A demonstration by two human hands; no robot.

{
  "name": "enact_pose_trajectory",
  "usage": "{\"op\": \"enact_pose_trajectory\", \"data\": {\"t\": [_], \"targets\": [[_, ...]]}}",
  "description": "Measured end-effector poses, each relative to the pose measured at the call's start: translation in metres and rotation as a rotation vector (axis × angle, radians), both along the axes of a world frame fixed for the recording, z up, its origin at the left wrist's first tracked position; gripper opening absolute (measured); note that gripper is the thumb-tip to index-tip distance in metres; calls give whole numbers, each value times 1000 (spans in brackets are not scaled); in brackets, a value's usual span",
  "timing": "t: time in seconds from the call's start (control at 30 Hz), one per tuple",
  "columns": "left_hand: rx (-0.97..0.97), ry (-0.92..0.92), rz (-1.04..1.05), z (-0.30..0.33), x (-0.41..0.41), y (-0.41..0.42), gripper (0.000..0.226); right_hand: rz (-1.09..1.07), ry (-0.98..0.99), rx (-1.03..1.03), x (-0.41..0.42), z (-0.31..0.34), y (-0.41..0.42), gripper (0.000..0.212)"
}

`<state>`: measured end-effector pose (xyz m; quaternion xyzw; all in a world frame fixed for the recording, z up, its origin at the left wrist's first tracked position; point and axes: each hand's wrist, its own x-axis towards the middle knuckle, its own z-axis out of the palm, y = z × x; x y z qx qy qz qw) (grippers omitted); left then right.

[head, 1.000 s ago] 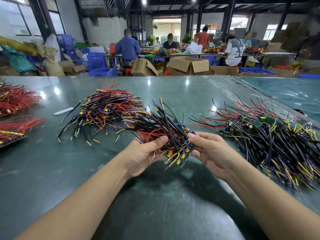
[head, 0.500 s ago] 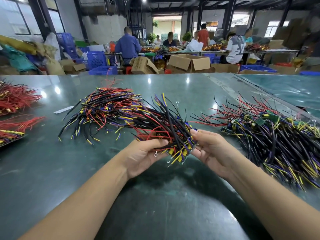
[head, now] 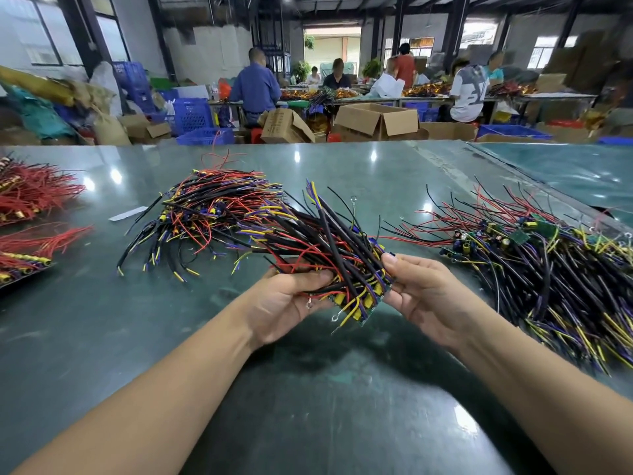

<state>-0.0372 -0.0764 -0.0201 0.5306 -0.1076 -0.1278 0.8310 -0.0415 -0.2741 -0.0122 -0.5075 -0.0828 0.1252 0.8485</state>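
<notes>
In the last second the left grip [head: 286,301] and the right grip [head: 426,296] kept holding the bundle [head: 329,248], raised only slightly above the desk [head: 308,399], so its sorting seemed unfinished.

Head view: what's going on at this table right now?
A person is handling wire harnesses at a green table. The left hand grips a wire bundle from underneath, thumb on top, while the right hand pinches its right edge. A similar pile lies behind it, another pile to the right, and red wires at far left.
</notes>
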Motion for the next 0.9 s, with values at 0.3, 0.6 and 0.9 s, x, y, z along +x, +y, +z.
{"op": "enact_pose_trajectory", "data": {"t": [0.3, 0.6, 0.9], "targets": [[278, -41, -65, 2, 2, 13, 25, 136, -41, -357, 2, -3, -4, 21], [121, 118, -70, 3, 1, 5, 16, 104, -79, -230, 2, -9, -3, 32], [76, -47, -44, -2, 1, 7, 24, 153, -137, -108, 4, -12, -4, 36]]}}
